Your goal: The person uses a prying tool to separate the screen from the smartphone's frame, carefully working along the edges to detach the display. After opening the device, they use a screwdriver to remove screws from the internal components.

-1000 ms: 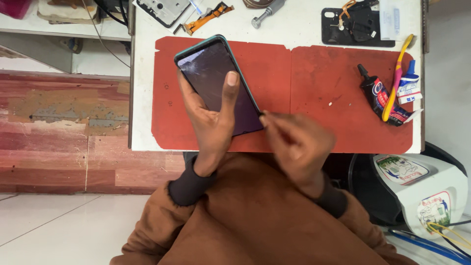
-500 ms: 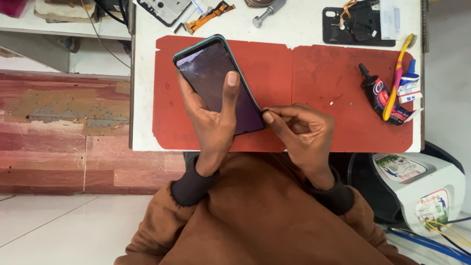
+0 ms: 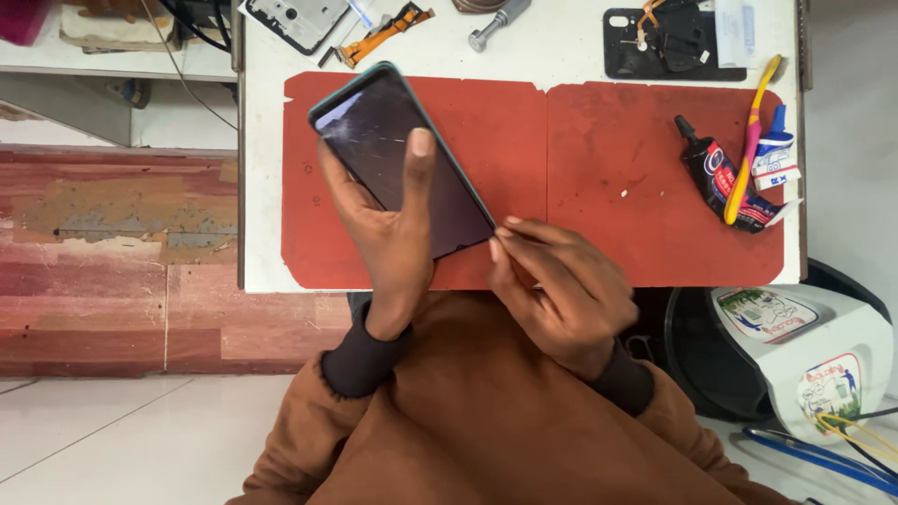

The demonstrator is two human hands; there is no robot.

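Observation:
My left hand (image 3: 388, 234) holds a smartphone (image 3: 383, 140) with a cracked dark screen and a teal frame, tilted above the red mat (image 3: 561, 159). The thumb lies across the glass. My right hand (image 3: 557, 285) is at the phone's lower right corner, with fingertips pinched together against the edge. Whether a thin tool sits between those fingers I cannot tell.
A black glue tube (image 3: 716, 178), a yellow toothbrush (image 3: 753, 136) and a small white-blue tube (image 3: 774, 154) lie at the mat's right. Phone parts (image 3: 664, 42), a flex cable (image 3: 383, 33) and a metal tool (image 3: 496, 23) lie at the white table's far edge. A white machine (image 3: 804, 346) stands at lower right.
My right hand has shifted slightly left and up, bringing its fingertips closer to the phone's lower corner. My left hand keeps the phone in nearly the same place.

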